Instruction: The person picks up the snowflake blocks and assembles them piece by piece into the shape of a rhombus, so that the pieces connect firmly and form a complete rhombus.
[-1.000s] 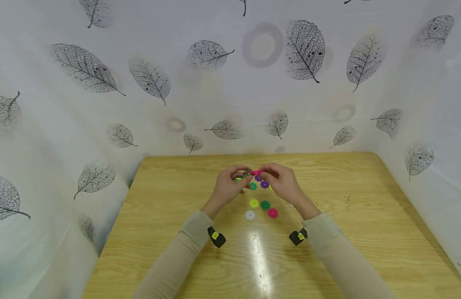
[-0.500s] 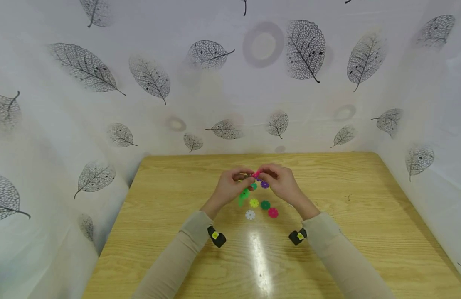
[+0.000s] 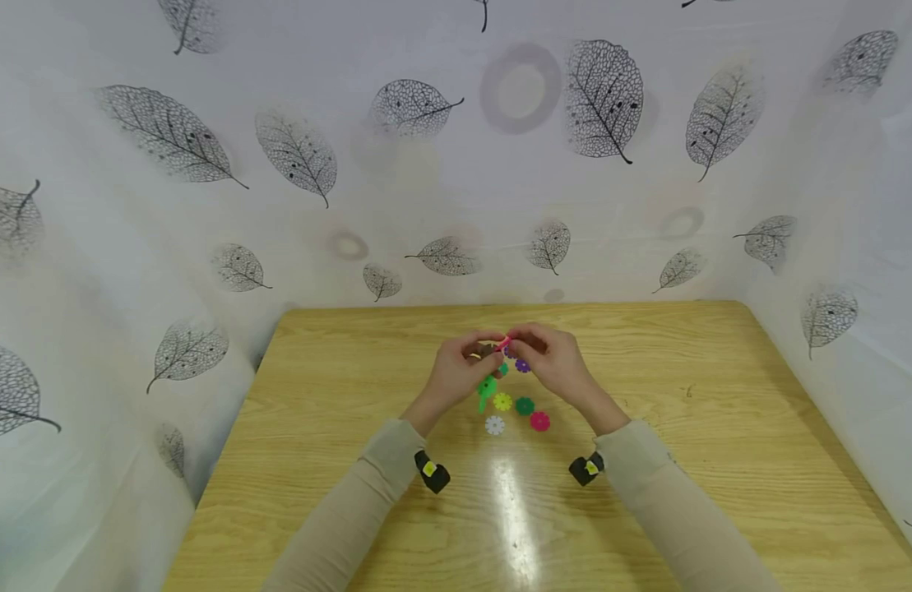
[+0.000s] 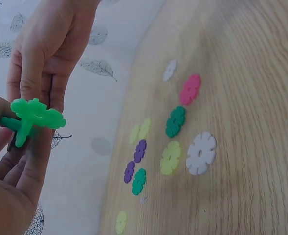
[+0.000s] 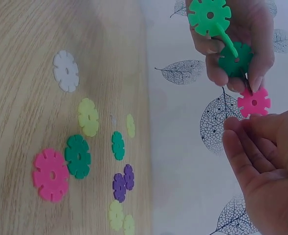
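Note:
My left hand (image 3: pixel 456 374) grips a small build of slotted plastic discs, with a light green disc (image 4: pixel 35 113) on top and a dark green disc (image 5: pixel 235 59) behind it. In the head view the green build (image 3: pixel 488 386) hangs below that hand, above the wooden table (image 3: pixel 337 411). A pink disc (image 5: pixel 254 102) sits at the build's end, and my right hand (image 3: pixel 559 362) pinches its edge with thumb and fingertips. The two hands meet just above the loose discs.
Loose discs lie on the table below the hands: white (image 3: pixel 494 425), pink (image 3: pixel 540 421), dark green (image 3: pixel 525 405), yellow (image 3: pixel 503 402) and purple (image 3: pixel 523 365). Leaf-print white cloth (image 3: pixel 167 247) walls the table at the back and both sides.
The green part of the build has swung down from between the fingers and now hangs below my left hand. Both hands stayed close together over the discs.

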Motion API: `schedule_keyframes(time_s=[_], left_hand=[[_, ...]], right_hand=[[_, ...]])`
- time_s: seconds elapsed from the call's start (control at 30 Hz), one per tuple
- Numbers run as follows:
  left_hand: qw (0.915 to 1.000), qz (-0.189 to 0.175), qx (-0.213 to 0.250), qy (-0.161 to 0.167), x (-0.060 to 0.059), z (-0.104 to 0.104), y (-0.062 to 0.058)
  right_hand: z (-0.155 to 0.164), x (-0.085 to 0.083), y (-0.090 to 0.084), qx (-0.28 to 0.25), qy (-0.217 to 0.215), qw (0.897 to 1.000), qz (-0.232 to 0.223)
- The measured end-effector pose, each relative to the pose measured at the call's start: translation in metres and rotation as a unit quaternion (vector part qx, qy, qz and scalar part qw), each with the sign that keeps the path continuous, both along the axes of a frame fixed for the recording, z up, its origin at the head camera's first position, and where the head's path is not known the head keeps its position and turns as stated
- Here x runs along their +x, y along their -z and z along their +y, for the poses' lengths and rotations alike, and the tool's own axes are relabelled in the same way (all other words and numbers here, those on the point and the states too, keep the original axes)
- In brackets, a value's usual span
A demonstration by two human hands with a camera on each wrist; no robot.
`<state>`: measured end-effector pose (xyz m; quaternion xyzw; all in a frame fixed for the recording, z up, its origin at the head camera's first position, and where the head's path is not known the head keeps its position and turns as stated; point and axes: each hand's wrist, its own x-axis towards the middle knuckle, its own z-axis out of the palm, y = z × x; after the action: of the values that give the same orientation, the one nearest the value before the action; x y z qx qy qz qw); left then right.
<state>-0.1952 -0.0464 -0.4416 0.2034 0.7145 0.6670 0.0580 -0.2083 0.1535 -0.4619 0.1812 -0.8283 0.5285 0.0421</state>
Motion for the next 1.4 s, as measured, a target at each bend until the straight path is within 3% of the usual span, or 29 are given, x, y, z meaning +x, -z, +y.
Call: schedule_keyframes(time_s=[0.33,0.7,1.0,1.37,1.4], left_hand=[[0.9995,0.003,-0.003,-0.030,-0.002,-0.002,0.003],[0.9989,-0.027,0.005,-0.038,-0.003,-0.007,0.003],[0.9980,-0.037,0.007,-0.050,-0.005,-0.010,0.005],[0.9972,-0.049,0.000,-0.056,-0.005,-0.012,0.004],[0.9972,-0.048,0.000,-0.058,-0.007,-0.012,0.008]], right_hand=[[0.016,-0.003,0.010,0.008,0.023,0.999,-0.038],[0.043,-0.002,0.041,0.129,0.051,0.990,-0.038],[0.056,-0.004,0.062,0.177,0.053,0.980,-0.068],[0.051,-0.013,0.077,0.234,0.047,0.970,-0.040],[0.050,-0.013,0.077,0.235,0.048,0.970,-0.040]])
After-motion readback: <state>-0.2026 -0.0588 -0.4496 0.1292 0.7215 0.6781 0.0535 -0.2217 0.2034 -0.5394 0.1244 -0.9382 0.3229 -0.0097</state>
